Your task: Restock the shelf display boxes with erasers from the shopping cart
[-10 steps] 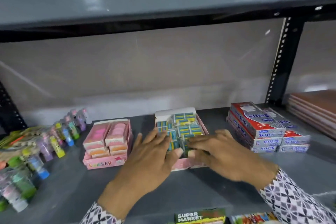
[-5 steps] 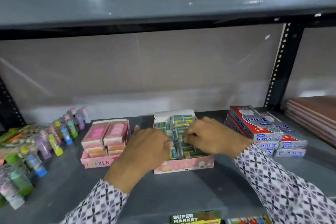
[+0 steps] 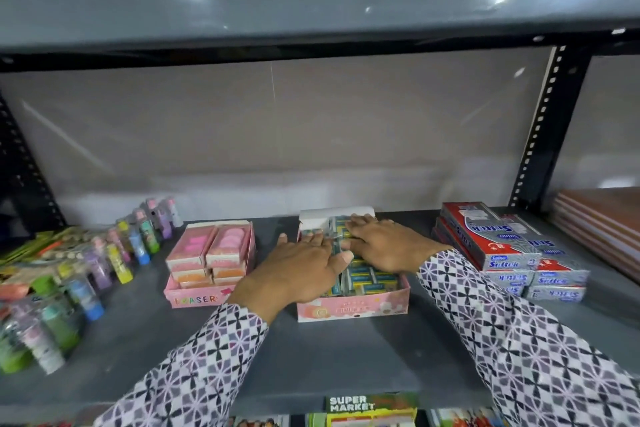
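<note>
Left hand (image 3: pixel 304 262) lies flat, fingers spread, on the erasers (image 3: pixel 369 279) in the middle display box (image 3: pixel 353 309); right hand (image 3: pixel 384 244), fingers loosely extended, presses the rear rows. Neither hand pinches anything. The box stands mid-shelf (image 3: pixel 311 354), between a pink eraser box (image 3: pixel 194 298) and stacked red packs (image 3: pixel 498 243). Risk: uneven pressure may buckle the packed rows, popping erasers out, or push the light box backward.

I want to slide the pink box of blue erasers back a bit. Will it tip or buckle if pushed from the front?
Probably not tip: the pink display box sits low and wide on the flat shelf. It looks packed with blue erasers, so likely heavy for its size. Its thin card front may flex; push low.
</note>
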Tool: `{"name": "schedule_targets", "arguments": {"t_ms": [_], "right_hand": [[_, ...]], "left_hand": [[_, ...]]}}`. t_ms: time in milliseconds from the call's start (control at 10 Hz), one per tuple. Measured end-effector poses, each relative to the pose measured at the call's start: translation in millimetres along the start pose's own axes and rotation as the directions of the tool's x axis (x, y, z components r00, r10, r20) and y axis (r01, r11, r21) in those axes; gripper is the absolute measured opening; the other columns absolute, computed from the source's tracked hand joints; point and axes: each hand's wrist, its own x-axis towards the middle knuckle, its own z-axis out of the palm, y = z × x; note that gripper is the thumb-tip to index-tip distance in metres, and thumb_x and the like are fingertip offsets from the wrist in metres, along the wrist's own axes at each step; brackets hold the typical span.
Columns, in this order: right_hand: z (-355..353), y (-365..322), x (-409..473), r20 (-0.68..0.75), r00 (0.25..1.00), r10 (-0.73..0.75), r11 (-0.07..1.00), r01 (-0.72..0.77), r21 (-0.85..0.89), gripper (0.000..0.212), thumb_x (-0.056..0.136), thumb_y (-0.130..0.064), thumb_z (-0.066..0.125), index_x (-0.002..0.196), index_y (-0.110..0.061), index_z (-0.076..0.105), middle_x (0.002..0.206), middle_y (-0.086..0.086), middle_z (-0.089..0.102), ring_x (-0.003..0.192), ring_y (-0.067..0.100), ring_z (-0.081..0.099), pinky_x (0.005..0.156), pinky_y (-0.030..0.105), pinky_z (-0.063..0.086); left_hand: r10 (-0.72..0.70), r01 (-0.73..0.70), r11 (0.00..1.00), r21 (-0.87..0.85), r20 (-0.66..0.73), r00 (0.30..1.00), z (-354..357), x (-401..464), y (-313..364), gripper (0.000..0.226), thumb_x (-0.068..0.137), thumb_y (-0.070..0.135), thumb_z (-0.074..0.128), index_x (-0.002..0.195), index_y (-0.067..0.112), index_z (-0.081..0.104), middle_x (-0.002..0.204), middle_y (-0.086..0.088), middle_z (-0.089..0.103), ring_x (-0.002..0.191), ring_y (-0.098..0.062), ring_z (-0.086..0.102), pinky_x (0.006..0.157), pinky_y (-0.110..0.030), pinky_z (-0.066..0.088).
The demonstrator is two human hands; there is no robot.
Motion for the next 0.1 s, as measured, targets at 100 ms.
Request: {"name": "schedule_targets", "arguments": {"t_ms": [100], "right_hand": [[-1.1,-12.8,-15.5,-0.068,0.997,0.023,1.0,-0.024,-0.003,0.065,0.108,-0.049,0.031,0.162,-0.015,0.02,0.172,0.011,0.014,0.159,0.03,0.011,0.125,0.058,0.017]], "left_hand": [[0.024,-0.032,0.997,-0.072,-0.109,0.994,-4.5,-18.0,-0.2,0.075,0.106,0.063,0.012,0.167,0.021,0.014,0.177,-0.001,0.012,0.163,-0.021,0.013,0.131,-0.055,0.008]]}}
